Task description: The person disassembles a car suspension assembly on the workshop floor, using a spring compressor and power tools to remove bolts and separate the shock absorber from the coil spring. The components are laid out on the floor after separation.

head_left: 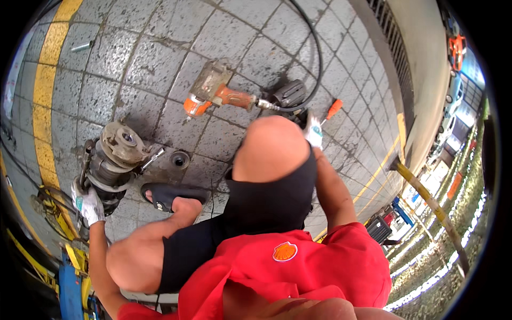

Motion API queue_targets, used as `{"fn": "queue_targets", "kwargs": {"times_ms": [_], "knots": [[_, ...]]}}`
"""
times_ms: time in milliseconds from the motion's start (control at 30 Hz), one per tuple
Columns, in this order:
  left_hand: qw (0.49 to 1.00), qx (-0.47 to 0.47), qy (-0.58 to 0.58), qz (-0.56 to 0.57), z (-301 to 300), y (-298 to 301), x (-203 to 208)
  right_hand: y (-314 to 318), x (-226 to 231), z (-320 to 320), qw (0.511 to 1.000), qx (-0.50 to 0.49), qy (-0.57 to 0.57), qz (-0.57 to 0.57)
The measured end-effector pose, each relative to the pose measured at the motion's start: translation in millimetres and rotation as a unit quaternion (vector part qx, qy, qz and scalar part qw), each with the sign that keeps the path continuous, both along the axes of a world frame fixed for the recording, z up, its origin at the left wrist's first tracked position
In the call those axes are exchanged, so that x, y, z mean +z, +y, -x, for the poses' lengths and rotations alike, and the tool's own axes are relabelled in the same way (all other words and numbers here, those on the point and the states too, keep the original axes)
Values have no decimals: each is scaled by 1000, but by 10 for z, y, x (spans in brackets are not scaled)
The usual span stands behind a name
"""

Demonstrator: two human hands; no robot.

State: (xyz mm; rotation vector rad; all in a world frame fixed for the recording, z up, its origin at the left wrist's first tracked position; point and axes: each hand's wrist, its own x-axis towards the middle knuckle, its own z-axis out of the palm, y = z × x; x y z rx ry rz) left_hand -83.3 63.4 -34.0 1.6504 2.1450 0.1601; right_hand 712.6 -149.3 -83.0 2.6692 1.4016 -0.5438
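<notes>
One suspension strut assembly point(118, 152), with a round top mount, a dark bellows and coil, sits on the tiled floor point(154, 69) at the person's left, its mount turned toward the viewer. The gloved left hand point(88, 202) rests against its lower outer side beside a dark rod point(85, 162); whether the fingers close round that rod cannot be told. A bright metal shaft point(153, 158) projects from the opposite side, near a round metal cup point(180, 159). The hands are well apart: the gloved right hand point(313, 133) reaches down beyond the right knee, next to an orange-handled screwdriver point(334, 109), its grasp partly hidden. An orange-and-grey impact wrench point(213, 85), coupled to a black air hose point(320, 53), lies between the two sides, near a dark ribbed part point(291, 93). The step in hand appears to be steadying the strut while reaching among the tools; the next move seems to call for continued left-hand support.
</notes>
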Motion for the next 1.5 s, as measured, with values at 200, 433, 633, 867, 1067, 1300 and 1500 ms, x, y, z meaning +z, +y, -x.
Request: {"fn": "queue_targets", "kwargs": {"times_ms": [200,433,633,867,1067,1300,1500], "knots": [[992,-68,107,-18,-576,130,480,340,-232,-314,983,-101,104,117],[977,-87,193,-9,-563,79,534,851,795,62,904,-63,249,341],[978,-71,193,18,-706,72,622,730,1250,233,845,-26,316,430],[980,-70,186,7,-671,23,603,1225,1538,306,859,5,339,385],[980,-75,184,9,-675,74,642,2494,1813,1078,826,117,518,187],[982,-66,175,-4,-707,4,638,3222,1505,3296,513,3,838,186],[987,-67,136,-53,-682,18,572,2875,1070,3805,475,-87,831,276]]}}
